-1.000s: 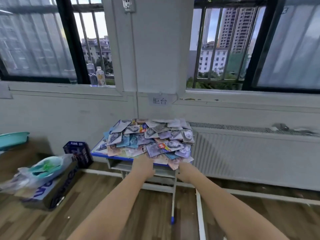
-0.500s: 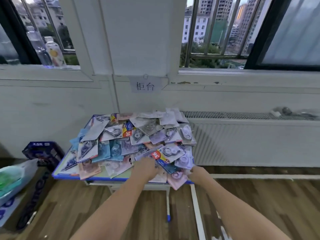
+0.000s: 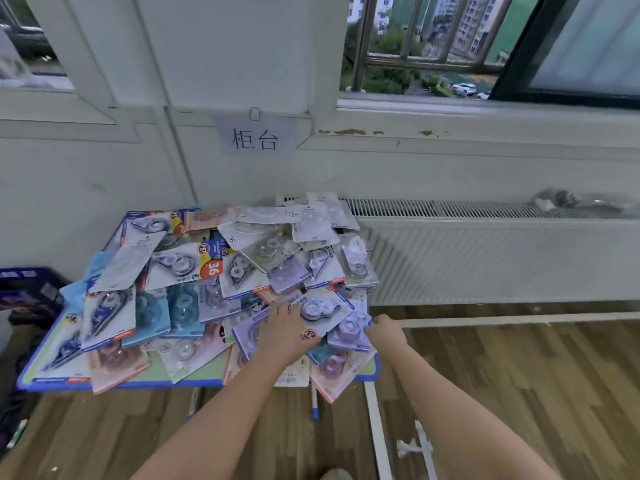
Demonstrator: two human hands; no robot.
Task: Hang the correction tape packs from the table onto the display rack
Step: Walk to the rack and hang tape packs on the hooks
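My left hand lies flat on the near right part of the heap, palm down, fingers spread over a lilac pack and not closed on it. My right hand is at the heap's right edge, its fingertips pinched together on the corner of another lilac pack. Between the two hands lies a pack with a round red sticker, overlapping both.

The correction tape packs cover the small worktop in a loose overlapping heap, too many and too layered to count; some jut over its near edge. No display rack is in view.

Far behind hangs one paper sign on the wall. One radiator runs along the right, and one dark blue crate stands on the floor at left.
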